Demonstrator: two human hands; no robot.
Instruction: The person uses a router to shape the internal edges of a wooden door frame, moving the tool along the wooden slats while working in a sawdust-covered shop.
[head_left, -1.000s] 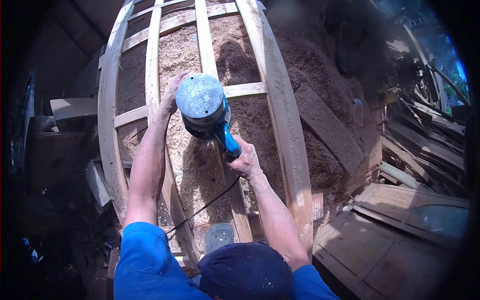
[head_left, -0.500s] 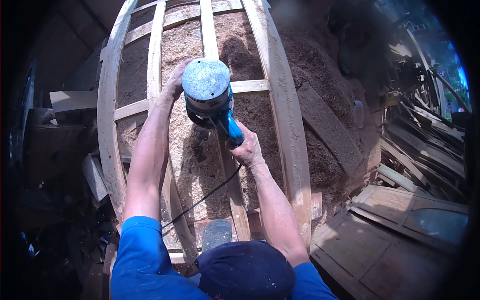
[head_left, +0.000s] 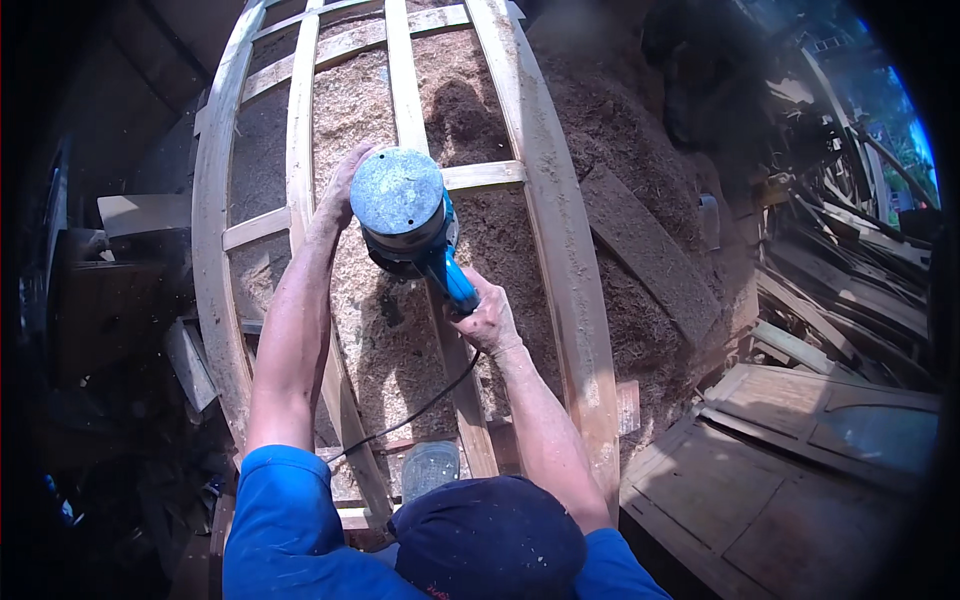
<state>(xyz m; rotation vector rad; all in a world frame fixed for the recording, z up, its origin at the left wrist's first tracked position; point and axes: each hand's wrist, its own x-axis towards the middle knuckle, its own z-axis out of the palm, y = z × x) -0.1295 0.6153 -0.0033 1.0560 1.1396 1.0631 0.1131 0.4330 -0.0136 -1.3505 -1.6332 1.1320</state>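
Note:
A blue and grey power sander [head_left: 405, 215] with a round dusty top rests on the middle slat of a curved wooden frame [head_left: 560, 250]. My right hand [head_left: 485, 318] grips its blue handle. My left hand [head_left: 345, 180] wraps around the far left side of the tool's body, its fingers partly hidden behind it. A black cord [head_left: 420, 405] runs from the handle down toward me. Both forearms reach up from the lower edge, over blue sleeves.
Sawdust [head_left: 390, 330] lies thick on the ground under and around the frame. Loose planks [head_left: 640, 250] and wooden panels [head_left: 800, 440] are stacked at the right. A grey sandal [head_left: 430, 467] shows below. Dark clutter and boards [head_left: 140, 215] sit at the left.
The sander and both hands have slid up along the middle slat, away from me, passing the cross rail. My grip on the tool is unchanged.

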